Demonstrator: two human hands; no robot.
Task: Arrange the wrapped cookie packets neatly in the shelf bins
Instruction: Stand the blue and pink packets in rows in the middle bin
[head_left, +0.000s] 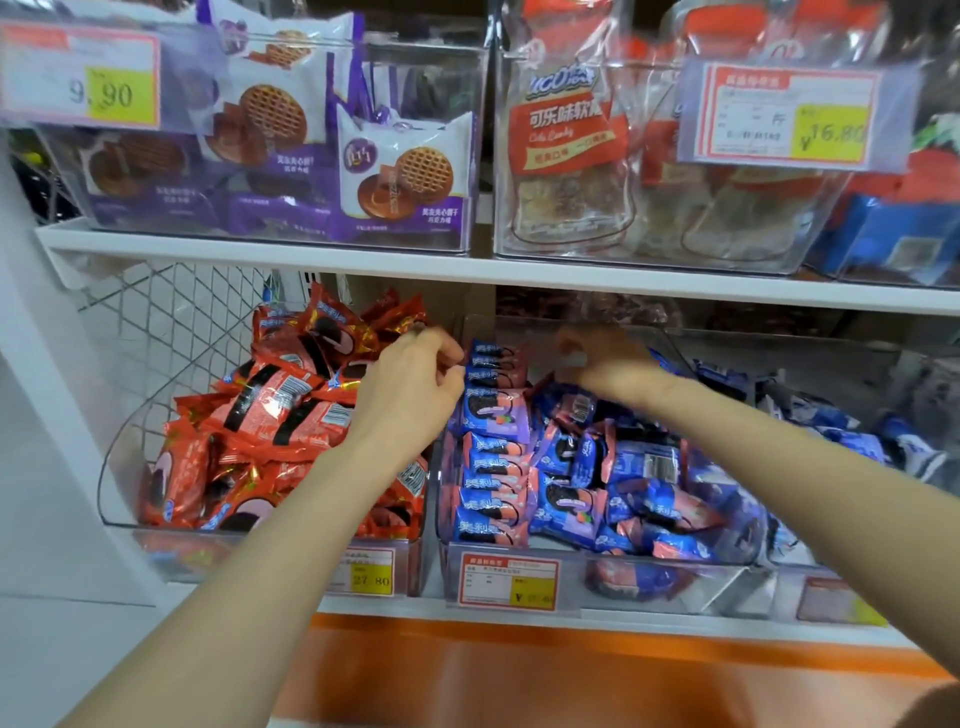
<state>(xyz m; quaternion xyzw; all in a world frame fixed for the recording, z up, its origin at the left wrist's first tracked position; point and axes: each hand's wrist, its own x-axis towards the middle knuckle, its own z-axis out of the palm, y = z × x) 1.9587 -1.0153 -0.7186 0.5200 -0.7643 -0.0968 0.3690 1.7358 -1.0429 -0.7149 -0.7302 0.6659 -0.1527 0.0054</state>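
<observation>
- On the lower shelf, two clear bins stand side by side: the left bin (117, 447) holds red packets (291, 410), the right bin (727, 569) holds blue packets (649, 467).
- My left hand (415, 387) is over the seam between the two bins, wrist above the red heap. Its fingers and thumb are curled in on the left edge of the rearmost blue packets, pinching them there.
- Those packets belong to a standing row (493, 470) that runs front to back along the blue bin's left wall, each one upright and pressed against the next.
- The other blue packets lie loose and jumbled to the right of that row, at all angles.
- My right hand (605, 364) reaches into the back of the blue bin, above the loose packets. It is blurred, so I cannot tell whether its fingers are apart or closed on anything.
- The red packets are piled untidily, heaped highest toward the back of their bin.
- A red-edged price tag (509, 582) sits on the front of the blue bin; another tag (371, 571) shows on the red bin, partly behind my left forearm.
- On the white shelf (363, 260) above, clear bins hold purple waffle-biscuit packs (400, 174) and red-labelled candy bags (566, 140).
</observation>
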